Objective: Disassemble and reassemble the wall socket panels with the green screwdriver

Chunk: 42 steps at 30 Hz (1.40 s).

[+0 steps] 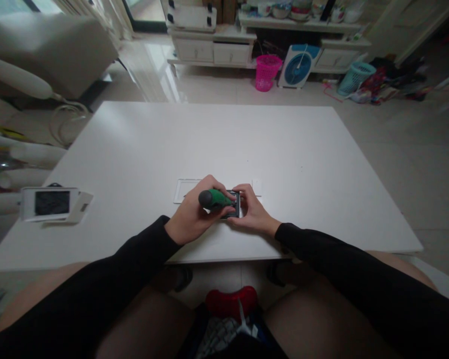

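Left hand (191, 213): fingers clamped round green-handled tool (217, 199) (tip hard to see);
Right hand (255, 212): fingers clamped on dark device (238, 203)

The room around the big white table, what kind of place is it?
Probably a room in someone's home, maybe a living room: there's a low white cabinet with drawers, a blue-and-white box fan and a pink plastic basket.

One tabletop (224, 139). Near its front edge: one left hand (190, 214), one right hand (255, 213), one green-handled tool (217, 199), one dark device (236, 211), one white frame (182, 191). At its left edge: one dark-screened white panel (52, 203). Beyond its far edge: two baskets (267, 74), one fan (298, 67).
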{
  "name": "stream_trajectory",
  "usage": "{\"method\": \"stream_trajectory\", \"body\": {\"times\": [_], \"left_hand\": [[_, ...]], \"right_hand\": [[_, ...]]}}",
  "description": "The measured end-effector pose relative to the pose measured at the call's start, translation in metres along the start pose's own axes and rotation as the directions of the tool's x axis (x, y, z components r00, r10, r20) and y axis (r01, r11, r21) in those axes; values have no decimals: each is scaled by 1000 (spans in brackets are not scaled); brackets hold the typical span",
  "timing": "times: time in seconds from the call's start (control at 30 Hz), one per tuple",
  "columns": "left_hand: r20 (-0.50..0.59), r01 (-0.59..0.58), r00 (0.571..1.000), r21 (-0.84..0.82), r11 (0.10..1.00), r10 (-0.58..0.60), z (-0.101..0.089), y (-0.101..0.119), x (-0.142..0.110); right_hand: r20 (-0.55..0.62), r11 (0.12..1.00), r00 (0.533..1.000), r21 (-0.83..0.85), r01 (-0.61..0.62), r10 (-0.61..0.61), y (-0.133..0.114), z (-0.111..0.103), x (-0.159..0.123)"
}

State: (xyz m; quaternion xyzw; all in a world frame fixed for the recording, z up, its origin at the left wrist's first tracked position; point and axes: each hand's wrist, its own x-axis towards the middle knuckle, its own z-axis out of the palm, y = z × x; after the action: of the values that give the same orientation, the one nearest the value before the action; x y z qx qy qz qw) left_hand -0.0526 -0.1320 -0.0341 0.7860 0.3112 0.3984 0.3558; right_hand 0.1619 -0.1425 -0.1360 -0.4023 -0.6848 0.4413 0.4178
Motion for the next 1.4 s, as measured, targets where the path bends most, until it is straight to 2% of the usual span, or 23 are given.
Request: {"method": "stream_trajectory", "body": {"times": [0.1, 0.17, 0.27, 0.4, 0.5, 0.6, 0.73, 0.8, 0.97, 1.13, 1.23, 1.33, 1.4], "left_hand": [[-41, 1, 999, 44, 999, 1, -1, -1, -1], [-57, 14, 998, -1, 1000, -14, -1, -4, -3], [-20, 29, 999, -79, 996, -30, -1, -7, -6], [40, 4, 999, -53, 999, -2, -1, -6, -10], [77, -4, 997, -110, 994, 13, 2, -2, -9], [27, -17, 999, -155, 988, 22, 8, -1, -2], [-43, -92, 995, -18, 996, 91, 11, -2, 11], [-17, -106, 994, 46, 993, 107, 10, -1, 16], [60, -29, 998, 35, 999, 27, 2, 3, 14], [155, -79, 984, -26, 996, 82, 6, 4, 8], [125, -90, 987, -72, 993, 98, 12, 3, 11], [86, -169, 981, -38, 985, 172, 15, 2, 16], [58, -164, 984, -42, 986, 167, 15, 0, 16]], "right_hand": [[7, 1000, 1000, 1, 10, -10, 0, 0, 0], [11, 1000, 1000, 12, 21, -21, 1, -1, 0], [14, 999, 1000, 26, 26, -26, 1, -2, 0], [25, 998, 999, 53, 27, -28, -1, -2, 0], [10, 999, 999, 33, 34, -34, -1, -1, 0], [8, 999, 999, 12, 51, -51, -1, -1, 0], [4, 998, 998, -20, 56, -56, -1, -2, 1], [3, 998, 998, -19, 64, -64, -2, -3, 1], [26, 998, 998, 21, 59, -59, -2, -3, 0], [-12, 998, 998, -26, 58, -58, -2, -2, 0], [-29, 995, 996, -55, 78, -80, -2, -1, 1], [-35, 995, 997, -76, 71, -74, -2, -1, 1], [-27, 995, 997, -74, 64, -66, -3, -1, 1]]}}
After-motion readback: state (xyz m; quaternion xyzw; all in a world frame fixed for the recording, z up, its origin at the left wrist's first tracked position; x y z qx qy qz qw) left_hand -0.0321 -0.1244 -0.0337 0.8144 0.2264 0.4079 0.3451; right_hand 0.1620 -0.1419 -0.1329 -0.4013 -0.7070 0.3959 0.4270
